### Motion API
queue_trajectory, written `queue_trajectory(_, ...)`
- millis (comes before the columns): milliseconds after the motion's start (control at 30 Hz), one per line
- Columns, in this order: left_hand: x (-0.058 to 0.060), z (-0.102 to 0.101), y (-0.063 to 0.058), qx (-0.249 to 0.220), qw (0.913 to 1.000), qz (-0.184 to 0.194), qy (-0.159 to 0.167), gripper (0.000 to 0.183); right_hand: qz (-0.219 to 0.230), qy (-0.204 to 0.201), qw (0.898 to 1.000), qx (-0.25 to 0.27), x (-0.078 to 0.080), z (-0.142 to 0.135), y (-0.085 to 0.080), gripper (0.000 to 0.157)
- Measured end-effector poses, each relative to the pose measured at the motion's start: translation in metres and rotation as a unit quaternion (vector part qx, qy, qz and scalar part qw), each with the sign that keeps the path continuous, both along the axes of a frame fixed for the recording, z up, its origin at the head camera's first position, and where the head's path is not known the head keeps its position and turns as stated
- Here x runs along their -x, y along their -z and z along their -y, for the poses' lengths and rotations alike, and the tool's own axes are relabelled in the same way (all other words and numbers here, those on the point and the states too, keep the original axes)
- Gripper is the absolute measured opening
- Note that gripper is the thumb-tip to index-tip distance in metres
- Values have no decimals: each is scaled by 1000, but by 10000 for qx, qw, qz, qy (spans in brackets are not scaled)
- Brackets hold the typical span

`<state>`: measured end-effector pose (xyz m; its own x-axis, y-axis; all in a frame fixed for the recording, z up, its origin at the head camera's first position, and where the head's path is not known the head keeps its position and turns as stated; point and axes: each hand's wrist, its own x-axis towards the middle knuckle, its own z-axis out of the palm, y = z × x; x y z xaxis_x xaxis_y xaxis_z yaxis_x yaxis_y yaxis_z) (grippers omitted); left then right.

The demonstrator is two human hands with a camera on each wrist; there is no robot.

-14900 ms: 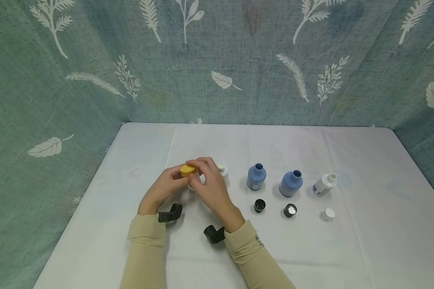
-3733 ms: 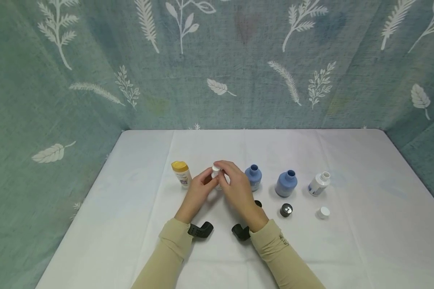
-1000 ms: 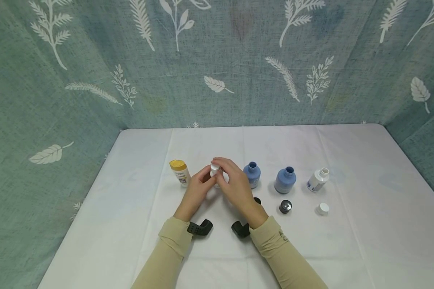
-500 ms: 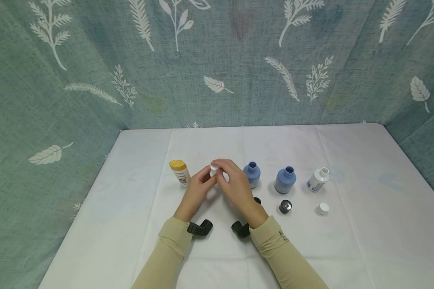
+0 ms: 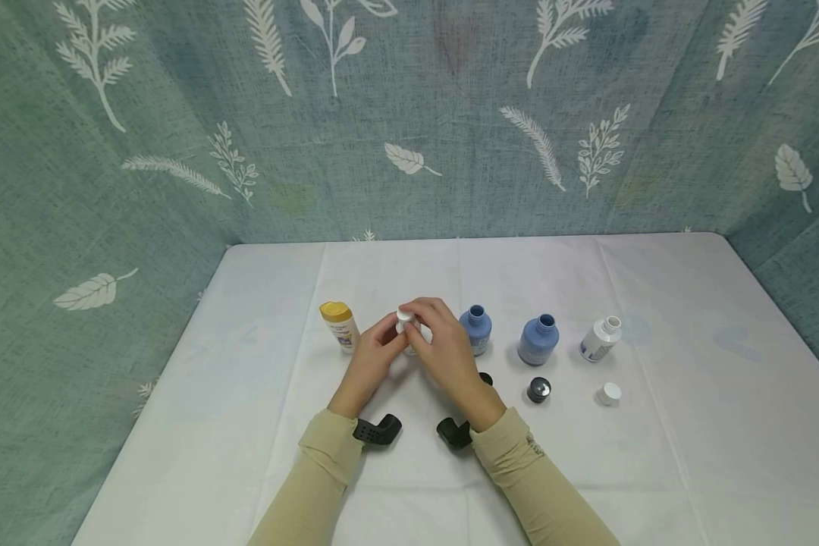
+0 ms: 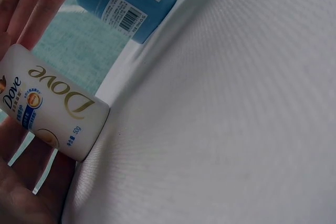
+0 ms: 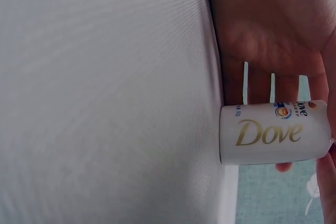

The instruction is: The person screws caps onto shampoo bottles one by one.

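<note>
A small white Dove bottle (image 6: 58, 103) stands upright on the white tabletop, between both hands. My left hand (image 5: 371, 364) grips the bottle near its shoulder from the left. My right hand (image 5: 446, 356) comes from the right, thumb and fingers pinching the white cap (image 5: 405, 315) at the bottle's top. In the right wrist view the Dove bottle (image 7: 273, 134) shows its gold lettering, its base at the tabletop. The cap's lower edge and the neck are hidden by fingers.
Left of the hands stands a white bottle with a yellow cap (image 5: 340, 326). To the right are two open blue bottles (image 5: 476, 334) and an open white bottle (image 5: 599, 341). Before them lie a black cap (image 5: 539, 390), a white cap (image 5: 609, 393) and another dark cap (image 5: 486, 378), partly hidden.
Since the oldest frame, both hands have moved right, from the yellow-capped bottle to the Dove bottle, whose neck was bare then. Over the last second, the right fingers have shifted slightly at the cap.
</note>
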<state>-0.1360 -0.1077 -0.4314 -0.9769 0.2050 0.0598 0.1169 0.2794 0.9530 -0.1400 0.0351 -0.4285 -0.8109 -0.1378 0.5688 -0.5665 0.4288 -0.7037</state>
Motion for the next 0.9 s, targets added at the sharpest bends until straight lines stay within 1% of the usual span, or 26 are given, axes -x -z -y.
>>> queue_trajectory(100,1,1,2,18,10000,-53,8,32,24,-69,10000,25,0,0,-1,23)
queue_trajectory(333,12,5,25,-20,9999,30,-122,32,-79,-185,9998,-7,0,0,-1,25)
queue_trajectory(467,12,5,28,-57,9999,-24,-149,36,-102,-207,9997,-18,0,0,0,25)
queue_trajectory(567,12,5,28,-79,9999,-14,-153,38,-105,-186,9998,5,0,0,0,24)
queue_trajectory(667,11,5,26,-62,9999,11,-127,36,-142,-150,9998,25,1,0,0,23)
queue_trajectory(767,8,3,17,-180,9998,30,-44,34,-171,-99,9998,25,1,0,1,22)
queue_trajectory(900,2,1,3,-139,9999,18,16,32,-135,-76,9999,40,0,0,0,21)
